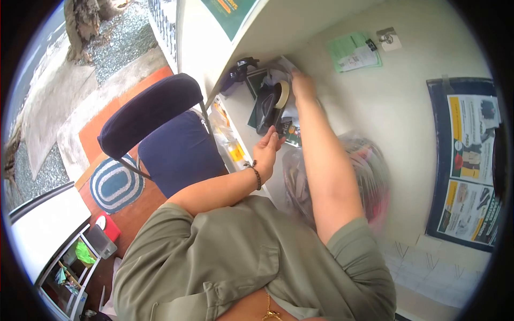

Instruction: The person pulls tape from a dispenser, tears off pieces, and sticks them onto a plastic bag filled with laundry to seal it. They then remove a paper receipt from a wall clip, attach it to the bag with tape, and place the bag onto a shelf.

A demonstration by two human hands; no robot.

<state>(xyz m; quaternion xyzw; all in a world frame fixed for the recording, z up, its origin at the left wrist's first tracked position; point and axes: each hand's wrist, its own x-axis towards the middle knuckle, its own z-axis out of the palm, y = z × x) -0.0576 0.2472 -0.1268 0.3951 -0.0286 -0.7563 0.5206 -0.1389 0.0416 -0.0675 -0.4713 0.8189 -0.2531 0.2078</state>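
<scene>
A black tape dispenser point(266, 107) with a roll of yellowish tape point(282, 95) sits on the white desk among papers. Just below its near end is my left hand point(266, 150), a dark beaded bracelet on the wrist. Its fingers are drawn together at the tips; whatever is between them is too small to make out. My right hand point(303, 87) reaches beyond the dispenser, its fingers closed on the edge of a thin, pale plastic sheet point(279, 65). Some of those fingers are hidden. Dark green printed leaflets point(292, 134) lie under and beside the dispenser.
A large clear plastic bag point(364, 171), filled, stands against the wall right of my right arm. A dark blue chair point(179, 150) is at the left. A dark object point(241, 72) sits at the desk's far corner. Yellow-labelled packets point(234, 150) line the left side.
</scene>
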